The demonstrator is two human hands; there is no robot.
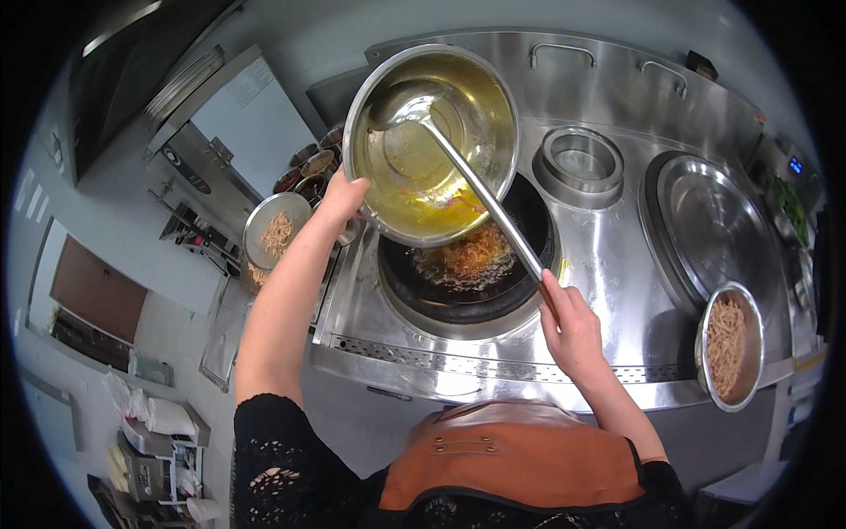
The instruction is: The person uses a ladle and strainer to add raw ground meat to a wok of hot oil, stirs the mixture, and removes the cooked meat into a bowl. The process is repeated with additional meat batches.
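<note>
My left hand (347,198) grips the rim of a large stainless steel bowl (429,152), tilted over a black wok (396,278). Yellow residue, seemingly egg, coats the inside of the bowl. With my right hand (570,324) I hold the handle of a metal ladle (476,182); its head rests in or just over the bowl. Below the bowl, an orange-yellow food mass (477,254) bubbles in oil in the wok. The bowl hides the far part of the wok.
A steel bowl of shredded food (725,347) stands at the right front edge. Behind it is a big round metal lid or pan (710,225). A round steel pot (583,159) sits behind the wok. Left are a strainer (264,221) holding shreds and several seasoning containers (310,165).
</note>
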